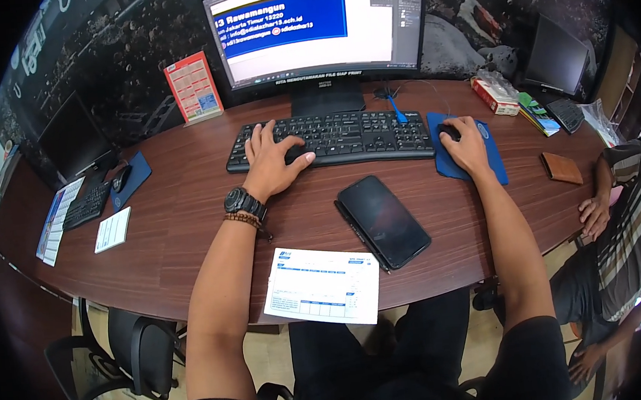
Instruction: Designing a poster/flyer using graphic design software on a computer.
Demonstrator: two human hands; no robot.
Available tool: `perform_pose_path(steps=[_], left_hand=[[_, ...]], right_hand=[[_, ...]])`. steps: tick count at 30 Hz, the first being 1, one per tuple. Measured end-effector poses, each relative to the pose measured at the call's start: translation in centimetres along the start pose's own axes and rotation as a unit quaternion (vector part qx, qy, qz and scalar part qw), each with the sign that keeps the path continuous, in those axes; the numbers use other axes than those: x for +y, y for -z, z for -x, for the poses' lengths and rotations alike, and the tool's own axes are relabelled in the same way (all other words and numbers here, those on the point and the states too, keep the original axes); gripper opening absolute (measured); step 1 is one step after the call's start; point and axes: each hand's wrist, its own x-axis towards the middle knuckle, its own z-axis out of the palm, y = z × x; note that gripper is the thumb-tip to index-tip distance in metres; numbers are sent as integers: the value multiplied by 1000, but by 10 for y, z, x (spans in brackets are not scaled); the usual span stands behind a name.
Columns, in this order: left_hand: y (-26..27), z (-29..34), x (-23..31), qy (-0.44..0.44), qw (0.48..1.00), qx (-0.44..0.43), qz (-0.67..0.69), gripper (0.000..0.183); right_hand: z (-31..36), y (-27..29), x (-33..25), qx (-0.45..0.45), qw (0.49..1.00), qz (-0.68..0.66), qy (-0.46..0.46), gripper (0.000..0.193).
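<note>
My left hand (272,162) rests with spread fingers on the left end of a black keyboard (360,132); a dark watch and a beaded bracelet are on that wrist. To the keyboard's right, my right hand (468,145) curls over a black computer mouse (447,132), which sits on a blue mouse pad (493,164). Behind the keyboard stands a monitor (287,39) showing a blue banner with white lettering in an editing window. Between my forearms lies a dark phone (385,221), with a pen partly visible along its left edge.
A printed form (323,285) lies at the desk's front edge. A red desk calendar (194,88) stands beside the monitor. At right are a brown wallet (561,168), a small box (494,95) and a seated person (627,230). Another monitor (71,139) stands left, above office chairs (142,354).
</note>
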Motion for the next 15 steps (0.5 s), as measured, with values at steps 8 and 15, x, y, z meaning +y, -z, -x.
perform_pose_path(steps=[8, 15], left_hand=[[-4, -2, -3, 25, 999, -24, -9, 52], [-1, 5, -36, 152, 985, 79, -18, 67]], right_hand=[[-3, -2, -1, -1, 1000, -19, 18, 38], [1, -3, 0, -5, 999, -37, 12, 36]])
